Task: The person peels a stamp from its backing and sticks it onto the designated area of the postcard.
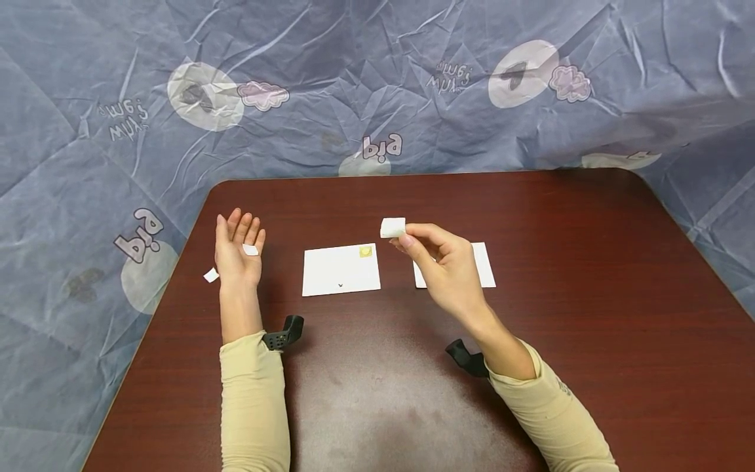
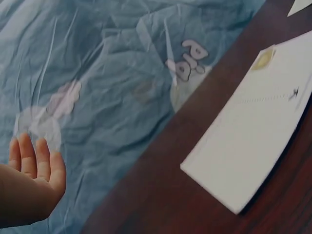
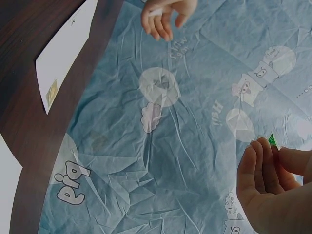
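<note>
My right hand (image 1: 451, 269) is raised over the table and pinches a small stamp-like sticker (image 1: 392, 227) between thumb and fingers. Its white side shows in the head view, while a green corner (image 3: 272, 140) peeks out in the right wrist view. Palm up, my left hand (image 1: 238, 252) is held at the left with relaxed fingers, and a small white paper scrap (image 1: 250, 250) lies on it. A white envelope (image 1: 341, 272) with a gold stamp (image 1: 366, 252) at its upper right corner lies between the hands. Partly hidden behind my right hand is a second white envelope (image 1: 485, 265).
Another white scrap (image 1: 211, 275) shows beside my left wrist. The dark red wooden table (image 1: 590, 295) has rounded far corners. A wrinkled grey-blue printed sheet (image 1: 377, 65) hangs behind it and on both sides. Black camera mounts (image 1: 285, 333) sit on both wrists.
</note>
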{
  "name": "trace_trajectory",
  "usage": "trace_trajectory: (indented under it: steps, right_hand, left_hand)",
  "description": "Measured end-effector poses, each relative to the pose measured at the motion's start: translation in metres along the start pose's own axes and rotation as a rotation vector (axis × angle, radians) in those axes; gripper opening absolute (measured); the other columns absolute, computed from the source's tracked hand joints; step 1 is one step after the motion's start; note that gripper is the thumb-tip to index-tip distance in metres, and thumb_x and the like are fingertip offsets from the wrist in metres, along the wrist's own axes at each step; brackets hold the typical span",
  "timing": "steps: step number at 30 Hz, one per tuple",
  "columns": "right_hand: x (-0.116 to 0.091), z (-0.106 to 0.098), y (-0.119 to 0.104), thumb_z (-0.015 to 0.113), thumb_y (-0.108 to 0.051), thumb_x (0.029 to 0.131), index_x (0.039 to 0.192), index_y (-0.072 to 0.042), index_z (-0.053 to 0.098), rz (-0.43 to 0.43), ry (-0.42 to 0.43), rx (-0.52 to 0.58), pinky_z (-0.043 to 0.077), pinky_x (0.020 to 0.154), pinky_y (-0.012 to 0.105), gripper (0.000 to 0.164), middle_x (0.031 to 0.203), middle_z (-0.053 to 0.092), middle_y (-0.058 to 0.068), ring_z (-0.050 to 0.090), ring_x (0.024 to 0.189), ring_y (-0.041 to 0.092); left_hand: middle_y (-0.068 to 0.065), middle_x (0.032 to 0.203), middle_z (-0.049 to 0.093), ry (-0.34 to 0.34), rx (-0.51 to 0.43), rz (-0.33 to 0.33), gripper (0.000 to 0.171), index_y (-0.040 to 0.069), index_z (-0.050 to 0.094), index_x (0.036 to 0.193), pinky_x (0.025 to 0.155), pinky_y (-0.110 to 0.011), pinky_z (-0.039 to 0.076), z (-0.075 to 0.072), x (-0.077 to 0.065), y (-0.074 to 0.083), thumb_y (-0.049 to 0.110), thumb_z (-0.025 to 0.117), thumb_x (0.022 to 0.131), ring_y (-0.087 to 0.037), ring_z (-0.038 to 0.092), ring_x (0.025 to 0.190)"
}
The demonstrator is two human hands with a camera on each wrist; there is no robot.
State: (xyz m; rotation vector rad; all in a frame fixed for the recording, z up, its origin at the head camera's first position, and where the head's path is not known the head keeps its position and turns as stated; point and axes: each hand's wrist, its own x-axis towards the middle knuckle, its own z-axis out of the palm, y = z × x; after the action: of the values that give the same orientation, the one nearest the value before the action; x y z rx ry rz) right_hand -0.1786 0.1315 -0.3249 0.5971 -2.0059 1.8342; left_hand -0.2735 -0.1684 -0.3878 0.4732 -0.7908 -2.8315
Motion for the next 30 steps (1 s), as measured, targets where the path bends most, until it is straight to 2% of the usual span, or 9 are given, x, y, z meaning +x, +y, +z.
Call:
trace_trajectory:
  steps: [6,11,13,16,19,22,25,27,30]
  right_hand:
    - [0.0,0.0,0.001,0.058,0.014,0.088,0.1,0.015,0.063,0.005,0.001,0.013,0.053,0.081,0.034,0.014,0.093,0.067,0.026,0.068,0.087,0.013]
    - [0.0,0.0,0.002,0.058,0.013,0.088,0.101,0.015,0.064,0.003,0.002,0.001,0.053,0.08,0.034,0.014,0.092,0.068,0.024,0.068,0.086,0.014]
    - [-0.001,0.0,0.001,0.059,0.013,0.088,0.101,0.014,0.064,0.002,0.001,-0.001,0.053,0.08,0.034,0.014,0.092,0.068,0.023,0.068,0.086,0.014]
    - [0.0,0.0,0.002,0.059,0.013,0.088,0.1,0.014,0.064,0.0,0.0,-0.003,0.053,0.08,0.034,0.014,0.092,0.068,0.023,0.068,0.086,0.014]
    - [0.0,0.0,0.002,0.058,0.013,0.088,0.1,0.015,0.064,-0.004,-0.001,0.005,0.053,0.08,0.034,0.014,0.092,0.067,0.024,0.068,0.086,0.015]
    - [0.0,0.0,0.002,0.057,0.013,0.088,0.1,0.015,0.063,-0.004,-0.002,0.015,0.053,0.081,0.034,0.014,0.092,0.067,0.026,0.068,0.086,0.015]
    - [0.0,0.0,0.001,0.057,0.014,0.088,0.1,0.016,0.063,0.004,0.0,0.026,0.053,0.081,0.034,0.013,0.091,0.066,0.027,0.068,0.086,0.015]
    - [0.0,0.0,0.001,0.058,0.014,0.088,0.1,0.016,0.063,0.01,0.002,0.029,0.053,0.081,0.034,0.013,0.091,0.066,0.026,0.068,0.085,0.015]
    - [0.0,0.001,0.0,0.058,0.014,0.088,0.099,0.015,0.063,0.013,0.002,0.028,0.053,0.081,0.034,0.013,0.09,0.067,0.025,0.068,0.085,0.015]
  left_hand:
    - [-0.006,0.098,0.061,0.074,0.027,0.047,0.039,0.007,0.056,0.123,0.091,-0.031,0.044,-0.022,0.011,0.007,0.037,0.047,0.1,-0.021,0.054,0.104]
    - [-0.007,0.098,0.062,0.094,0.138,0.13,0.042,0.007,0.06,0.116,0.08,-0.029,0.047,-0.04,0.019,0.007,0.041,0.041,0.101,-0.021,0.055,0.101]
    - [-0.007,0.098,0.061,0.099,0.185,0.153,0.044,0.006,0.059,0.117,0.083,-0.029,0.046,-0.045,0.022,0.007,0.043,0.039,0.101,-0.02,0.056,0.098]
    - [-0.006,0.098,0.061,0.102,0.247,0.167,0.048,0.006,0.058,0.12,0.091,-0.03,0.041,-0.048,0.025,0.006,0.044,0.035,0.102,-0.017,0.056,0.095]
    - [-0.004,0.097,0.062,0.098,0.358,0.207,0.049,0.008,0.06,0.117,0.099,-0.033,0.033,-0.05,0.028,0.003,0.046,0.033,0.102,-0.018,0.056,0.099]
    - [-0.006,0.098,0.063,0.094,0.526,0.301,0.049,0.011,0.065,0.108,0.102,-0.035,0.029,-0.051,0.029,0.0,0.045,0.03,0.103,-0.02,0.055,0.103]
    - [-0.01,0.099,0.064,0.081,0.656,0.406,0.05,0.01,0.067,0.102,0.1,-0.034,0.032,-0.052,0.03,-0.004,0.043,0.029,0.104,-0.024,0.055,0.104]
    - [-0.011,0.097,0.064,0.071,0.692,0.451,0.05,0.009,0.068,0.1,0.098,-0.032,0.034,-0.053,0.031,-0.006,0.041,0.029,0.104,-0.025,0.055,0.102]
    - [-0.012,0.096,0.064,0.069,0.695,0.466,0.051,0.008,0.068,0.098,0.096,-0.03,0.037,-0.052,0.031,-0.007,0.041,0.03,0.104,-0.025,0.055,0.1]
